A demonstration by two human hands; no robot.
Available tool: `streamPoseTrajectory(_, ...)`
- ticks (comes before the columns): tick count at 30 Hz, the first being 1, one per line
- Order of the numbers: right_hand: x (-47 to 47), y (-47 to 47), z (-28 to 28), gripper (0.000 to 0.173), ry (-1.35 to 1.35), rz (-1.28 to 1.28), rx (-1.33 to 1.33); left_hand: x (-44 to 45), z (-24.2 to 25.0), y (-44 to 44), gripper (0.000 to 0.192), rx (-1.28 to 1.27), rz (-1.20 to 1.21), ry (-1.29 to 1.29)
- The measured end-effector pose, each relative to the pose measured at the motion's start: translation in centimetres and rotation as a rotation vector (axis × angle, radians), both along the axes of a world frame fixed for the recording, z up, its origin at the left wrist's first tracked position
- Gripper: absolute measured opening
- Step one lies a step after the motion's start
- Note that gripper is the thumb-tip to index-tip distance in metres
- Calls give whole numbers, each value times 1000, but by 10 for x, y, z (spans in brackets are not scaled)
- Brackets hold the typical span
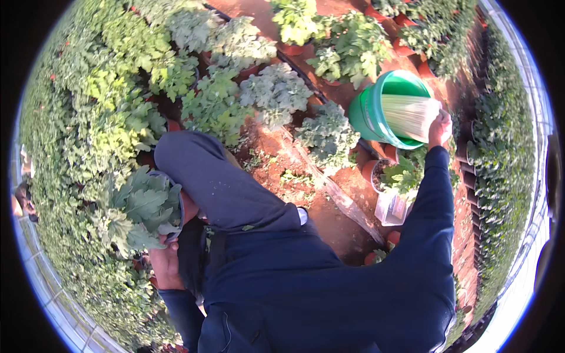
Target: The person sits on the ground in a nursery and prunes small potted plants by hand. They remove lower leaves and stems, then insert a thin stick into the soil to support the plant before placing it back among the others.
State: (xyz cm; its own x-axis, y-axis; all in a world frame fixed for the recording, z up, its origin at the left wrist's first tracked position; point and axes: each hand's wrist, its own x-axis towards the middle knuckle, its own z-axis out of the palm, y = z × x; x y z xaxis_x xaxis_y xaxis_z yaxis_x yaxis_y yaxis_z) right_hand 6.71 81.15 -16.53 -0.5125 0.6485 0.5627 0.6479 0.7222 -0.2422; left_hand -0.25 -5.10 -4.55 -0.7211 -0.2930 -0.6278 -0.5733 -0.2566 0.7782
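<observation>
At the left, my left hand (167, 264) grips the rim of a plant pot (189, 207) that holds a broad-leaved green plant (145, 205), tilted beside my knee. Far over to the right, my right hand (440, 127) is closed on the end of a bundle of thin pale sticks (408, 115). The bundle lies partly inside a green plastic bucket (370, 115), whose mouth faces right. Some fingers of both hands are hidden.
Dense potted plants (101, 101) fill the left side. A potted plant (326, 134) stands beside the bucket, near a clear plastic container (390, 209). A wooden strip (340, 194) and a black pipe (300, 73) cross the reddish soil. More pot rows line the right.
</observation>
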Motion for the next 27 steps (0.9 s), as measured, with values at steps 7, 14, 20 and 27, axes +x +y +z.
streamPoseTrajectory(7, 43, 121, -63, 27, -1176, 109, 332, 4, 7, 35, 26, 60, 34, 166)
streamPoseTrajectory(14, 42, 90, -50, 15, -849, 196, 482, 7, 29, 49, 49, -58, 122, 144)
streamPoseTrajectory(20, 36, 78, -44, 16, -644, 148, 205, 15, 27, 43, 53, -111, 115, 138)
streamPoseTrajectory(27, 19, 41, 14, 25, 15, 12, -364, 28, 24, 29, 48, -184, 120, 231)
